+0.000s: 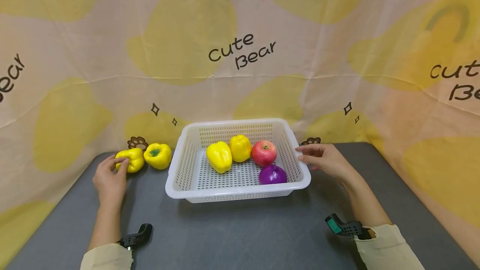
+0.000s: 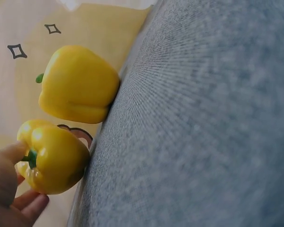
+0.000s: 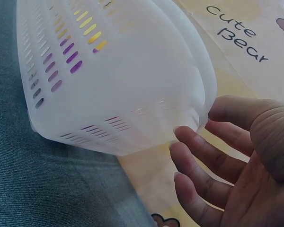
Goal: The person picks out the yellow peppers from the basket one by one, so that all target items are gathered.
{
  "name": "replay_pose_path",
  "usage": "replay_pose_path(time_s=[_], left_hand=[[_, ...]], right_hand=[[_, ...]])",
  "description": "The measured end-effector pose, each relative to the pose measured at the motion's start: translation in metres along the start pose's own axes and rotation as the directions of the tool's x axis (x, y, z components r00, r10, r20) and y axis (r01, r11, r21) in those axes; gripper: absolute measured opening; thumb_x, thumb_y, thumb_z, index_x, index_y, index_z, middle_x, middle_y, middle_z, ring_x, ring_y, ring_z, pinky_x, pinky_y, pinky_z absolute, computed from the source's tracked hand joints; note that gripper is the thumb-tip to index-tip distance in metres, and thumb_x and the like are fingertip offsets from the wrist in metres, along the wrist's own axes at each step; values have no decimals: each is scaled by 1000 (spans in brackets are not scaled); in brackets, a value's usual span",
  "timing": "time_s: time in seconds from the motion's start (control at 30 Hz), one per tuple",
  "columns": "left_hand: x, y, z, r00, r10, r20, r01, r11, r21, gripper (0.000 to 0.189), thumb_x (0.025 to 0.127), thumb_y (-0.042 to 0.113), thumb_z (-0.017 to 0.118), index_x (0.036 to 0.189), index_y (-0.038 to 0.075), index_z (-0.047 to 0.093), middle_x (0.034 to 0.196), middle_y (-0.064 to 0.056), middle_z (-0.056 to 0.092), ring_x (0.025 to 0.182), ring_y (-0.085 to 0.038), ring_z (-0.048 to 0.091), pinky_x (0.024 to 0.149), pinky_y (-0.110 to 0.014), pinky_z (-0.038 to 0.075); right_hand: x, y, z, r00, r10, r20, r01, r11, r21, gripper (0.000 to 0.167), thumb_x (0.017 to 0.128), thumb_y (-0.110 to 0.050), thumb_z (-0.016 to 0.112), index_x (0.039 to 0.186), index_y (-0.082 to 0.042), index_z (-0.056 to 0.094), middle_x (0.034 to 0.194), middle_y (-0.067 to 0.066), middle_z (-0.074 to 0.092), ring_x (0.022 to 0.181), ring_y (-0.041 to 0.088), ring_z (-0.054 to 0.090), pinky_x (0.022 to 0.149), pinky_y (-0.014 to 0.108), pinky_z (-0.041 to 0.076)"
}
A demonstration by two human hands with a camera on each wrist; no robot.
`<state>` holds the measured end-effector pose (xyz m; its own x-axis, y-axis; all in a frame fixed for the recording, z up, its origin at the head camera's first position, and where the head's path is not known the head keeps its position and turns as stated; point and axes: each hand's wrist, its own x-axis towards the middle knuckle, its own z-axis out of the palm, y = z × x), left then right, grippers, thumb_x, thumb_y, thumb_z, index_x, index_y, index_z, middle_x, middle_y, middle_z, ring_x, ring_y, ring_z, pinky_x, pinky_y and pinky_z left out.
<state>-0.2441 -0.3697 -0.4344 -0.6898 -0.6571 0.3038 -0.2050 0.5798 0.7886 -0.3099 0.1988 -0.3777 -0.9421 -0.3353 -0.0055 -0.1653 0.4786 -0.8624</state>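
My left hand (image 1: 111, 177) holds a yellow bell pepper (image 1: 134, 161) at the left of the table, thumb and fingers around its green-stemmed end in the left wrist view. Right beside it sits another yellow bell pepper (image 2: 80, 85). A white plastic basket (image 1: 240, 193) with slotted walls stands in the middle. Inside lie two yellow bell peppers (image 1: 219, 157), a red apple (image 1: 264, 153) and a purple onion (image 1: 273, 175). My right hand (image 1: 328, 161) pinches the basket's right rim (image 3: 206, 71) between thumb and fingers, the other fingers loosely bent below it.
The dark grey table (image 1: 240, 232) ends at a patterned cloth (image 1: 210, 99) that hangs behind it and at both sides. Each wrist wears a black camera mount, one on the left (image 1: 138, 236) and one on the right (image 1: 346, 226).
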Motion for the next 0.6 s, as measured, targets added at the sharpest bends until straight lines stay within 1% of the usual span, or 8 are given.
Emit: replay_pose_path(time_s=[0.1, 0.17, 0.23, 0.3, 0.4, 0.5, 0.53, 0.6], left_hand=[[1, 0, -1, 999, -1, -41, 0, 1000, -22, 39, 101, 28, 61, 123, -2, 70, 147, -13, 58, 128, -37, 61, 104, -31, 52], [1, 0, -2, 999, -6, -47, 5, 1000, -28, 39, 99, 28, 64, 123, -2, 71, 145, -13, 59, 125, -36, 64, 100, -23, 52], [0, -1, -2, 999, -18, -37, 17, 1000, -9, 40, 97, 29, 67, 122, -2, 71, 146, -13, 58, 123, -36, 65, 99, -25, 53], [-1, -2, -3, 999, -31, -25, 31, 1000, 4, 41, 96, 30, 69, 120, -3, 71, 147, -15, 57, 125, -37, 64, 108, -32, 50], [-2, -4, -4, 999, -44, -11, 44, 999, 15, 42, 96, 30, 69, 118, -6, 71, 146, -20, 57, 131, -41, 58, 124, -46, 27], [-3, -5, -5, 999, -42, 14, 41, 999, 18, 46, 97, 33, 68, 117, -8, 71, 145, -23, 56, 137, -44, 50, 124, -55, 14], [-3, -5, -6, 999, -42, 27, 42, 999, 26, 48, 97, 35, 67, 118, -9, 70, 146, -24, 55, 137, -45, 50, 124, -55, 14], [-4, -5, -7, 997, -46, 53, 43, 998, 54, 49, 96, 35, 67, 120, -8, 70, 148, -23, 54, 136, -42, 53, 124, -53, 22]], right_hand=[[0, 0, 0, 1000, -4, 3, 4, 1000, 1, 48, 95, -29, 71, 134, -2, 64, 130, 22, 65, 99, 18, 67, 80, 38, 61], [0, 0, -1, 1000, -4, 5, 4, 1000, 2, 48, 95, -29, 71, 134, -2, 64, 130, 23, 65, 100, 18, 67, 80, 38, 61], [0, 0, -1, 1000, -3, 6, 3, 1000, 3, 48, 95, -29, 71, 134, -2, 64, 131, 23, 65, 100, 19, 67, 80, 38, 61], [0, -1, -1, 1000, -3, 7, 3, 1000, 0, 48, 95, -29, 70, 134, -2, 63, 131, 22, 65, 101, 19, 67, 80, 37, 61], [0, -1, -1, 1000, -2, 5, 2, 1000, -5, 47, 95, -29, 70, 134, -2, 64, 131, 22, 65, 101, 19, 66, 79, 34, 60], [0, -2, -1, 1000, -2, 3, 2, 1000, -9, 47, 95, -29, 70, 134, -2, 64, 131, 22, 65, 100, 18, 66, 78, 33, 60], [0, -2, -1, 1000, -2, 4, 2, 1000, -8, 47, 95, -29, 70, 134, -2, 64, 131, 23, 65, 99, 18, 67, 78, 34, 60], [0, -2, -1, 1000, -1, 6, 1, 1000, -8, 48, 95, -29, 70, 134, -2, 64, 130, 23, 65, 99, 18, 67, 78, 35, 60]])
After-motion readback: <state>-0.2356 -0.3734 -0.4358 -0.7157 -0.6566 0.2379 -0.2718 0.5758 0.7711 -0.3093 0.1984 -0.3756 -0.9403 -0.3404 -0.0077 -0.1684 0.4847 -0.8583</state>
